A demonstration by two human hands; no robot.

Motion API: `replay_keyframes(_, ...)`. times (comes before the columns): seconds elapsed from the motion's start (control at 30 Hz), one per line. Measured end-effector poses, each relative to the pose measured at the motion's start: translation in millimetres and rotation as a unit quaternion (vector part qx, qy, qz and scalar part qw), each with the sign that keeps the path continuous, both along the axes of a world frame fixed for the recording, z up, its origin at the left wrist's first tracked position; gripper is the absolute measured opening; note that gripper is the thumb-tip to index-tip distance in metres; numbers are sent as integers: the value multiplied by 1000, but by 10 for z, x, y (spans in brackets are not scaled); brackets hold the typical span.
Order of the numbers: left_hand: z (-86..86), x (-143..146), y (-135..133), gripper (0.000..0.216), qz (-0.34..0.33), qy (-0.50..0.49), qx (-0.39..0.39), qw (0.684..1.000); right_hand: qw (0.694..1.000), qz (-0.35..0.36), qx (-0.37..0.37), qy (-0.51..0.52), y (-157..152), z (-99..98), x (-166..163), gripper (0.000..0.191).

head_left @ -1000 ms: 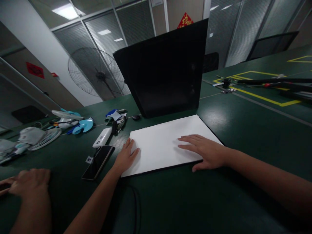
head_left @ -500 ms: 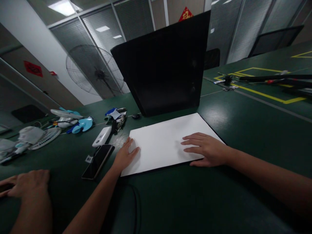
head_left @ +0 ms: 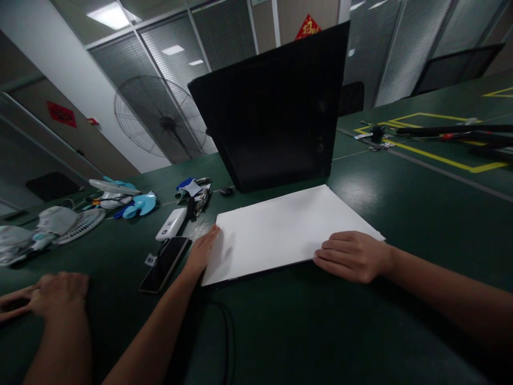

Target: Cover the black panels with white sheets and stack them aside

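A white sheet of paper (head_left: 272, 230) lies on the green table, with a thin dark edge showing beneath its front side. My left hand (head_left: 202, 251) rests along the paper's left edge, fingers extended and close together, its thumb hidden. At the right front edge, my right hand (head_left: 352, 256) has its fingers pressed together and bent over the paper; the thumb is out of sight. Just behind the paper a large black panel (head_left: 276, 117) stands tilted. To the left of my left hand are a dark-screened phone (head_left: 164, 264) and a white power bank (head_left: 172, 223).
Another person's hand (head_left: 60, 294) rests at the lower left. Farther back lie keys (head_left: 202, 199), light-blue fan blades (head_left: 140, 205) and white fan parts (head_left: 60, 222). Black rods (head_left: 452, 131) lie within yellow tape at the right. A cable (head_left: 226, 331) runs along the front.
My right hand has slid from on top of the paper to its right front edge and its fingers have closed together. My left hand's thumb has left the paper's top. The paper's right corner sticks out farther.
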State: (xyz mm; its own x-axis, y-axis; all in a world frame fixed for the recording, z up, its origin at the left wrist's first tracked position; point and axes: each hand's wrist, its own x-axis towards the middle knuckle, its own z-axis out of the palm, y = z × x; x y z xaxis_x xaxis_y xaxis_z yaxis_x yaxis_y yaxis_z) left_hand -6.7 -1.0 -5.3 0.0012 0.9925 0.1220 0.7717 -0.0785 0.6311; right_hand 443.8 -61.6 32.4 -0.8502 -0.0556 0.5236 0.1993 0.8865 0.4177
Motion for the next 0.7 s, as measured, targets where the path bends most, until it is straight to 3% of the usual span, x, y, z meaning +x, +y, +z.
replay_keyframes(0.33, 10, -65, 36, 51, -50, 7, 38, 998, 999, -29, 35, 25, 42, 191, 300, 25)
replay_keyframes(0.7, 123, 37, -53, 47, -103, 105, 67, 987, 995, -75, 4, 66, 253, 6, 615, 47)
